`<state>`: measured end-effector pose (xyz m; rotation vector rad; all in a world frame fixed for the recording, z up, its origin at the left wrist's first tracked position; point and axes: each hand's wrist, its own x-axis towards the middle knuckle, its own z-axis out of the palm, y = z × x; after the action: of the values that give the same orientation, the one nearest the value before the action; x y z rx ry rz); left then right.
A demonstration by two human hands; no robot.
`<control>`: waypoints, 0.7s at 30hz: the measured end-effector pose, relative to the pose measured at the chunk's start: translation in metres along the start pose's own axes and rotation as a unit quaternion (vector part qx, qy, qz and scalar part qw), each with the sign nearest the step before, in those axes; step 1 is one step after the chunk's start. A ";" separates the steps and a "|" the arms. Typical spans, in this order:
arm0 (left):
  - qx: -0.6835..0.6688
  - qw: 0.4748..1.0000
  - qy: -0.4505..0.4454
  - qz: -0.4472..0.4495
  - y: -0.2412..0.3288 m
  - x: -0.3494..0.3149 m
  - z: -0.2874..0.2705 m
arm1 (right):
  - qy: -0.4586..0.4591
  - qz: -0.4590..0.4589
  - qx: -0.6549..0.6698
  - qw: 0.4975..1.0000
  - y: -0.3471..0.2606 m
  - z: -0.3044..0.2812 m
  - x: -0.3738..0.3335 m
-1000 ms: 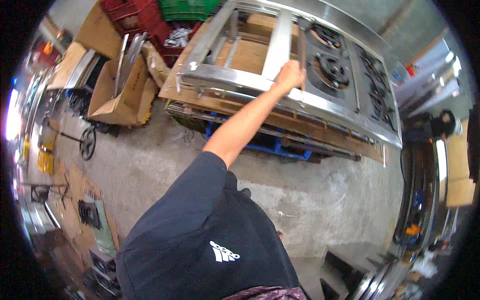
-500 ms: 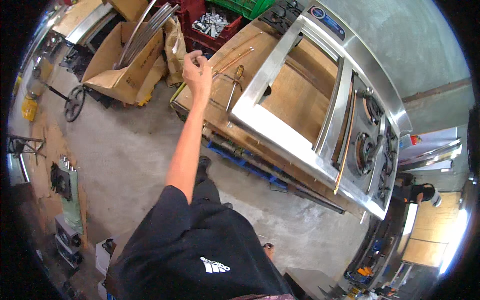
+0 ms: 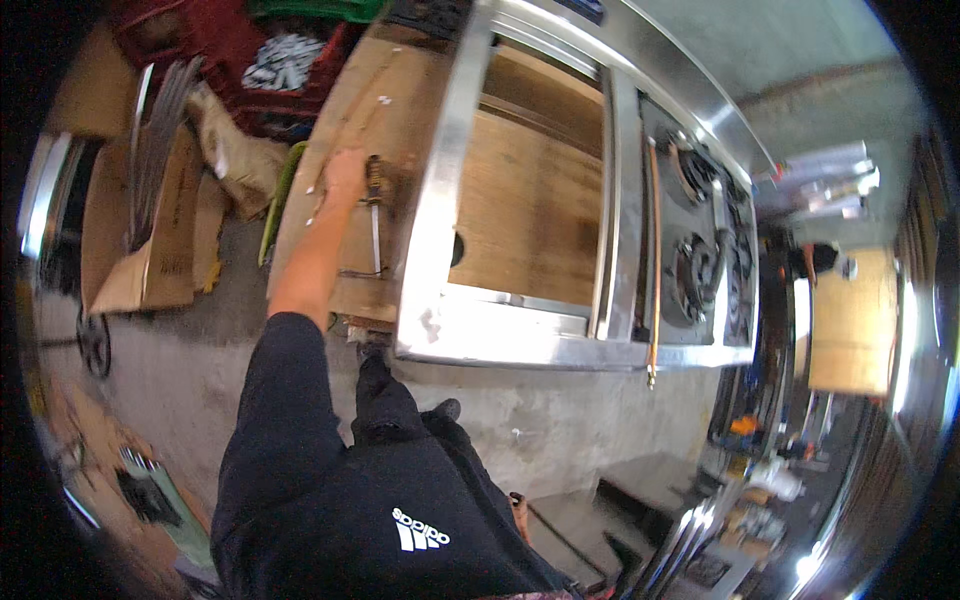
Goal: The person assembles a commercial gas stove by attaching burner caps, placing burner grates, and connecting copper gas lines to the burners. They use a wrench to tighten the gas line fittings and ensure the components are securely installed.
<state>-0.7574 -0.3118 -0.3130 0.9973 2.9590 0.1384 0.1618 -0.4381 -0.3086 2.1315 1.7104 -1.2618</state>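
**Left hand down beside screwdriver, left of stove**

Left hand [image 3: 346,172] is low over the wooden surface [image 3: 415,120], just left of the screwdriver [image 3: 374,183]. Fingers blurred; can't tell whether they grasp the thin rod there or are only touching down. Right hand [image 3: 519,517] is low by the body, mostly hidden, grip unclear.

Risks, my guess: a sideways sweep of the left hand could knock the screwdriver, maybe roll it. The copper pipe [image 3: 654,260] lies across the stove [image 3: 520,347] with its near end past the front edge, so a body bump could shift it.

Looks: rod slim and brownish, stretching to the far side of the surface; screwdriver has a yellow-and-black handle, shaft pointing near.
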 end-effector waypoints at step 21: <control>-0.089 0.968 0.235 -0.014 -0.044 0.039 -0.179 | -0.015 -0.029 0.031 0.999 -0.004 0.036 0.029</control>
<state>-0.8223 -0.3373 -0.1384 1.0174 3.2864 0.7246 0.1404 -0.4356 -0.3495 2.0982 1.7561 -1.3736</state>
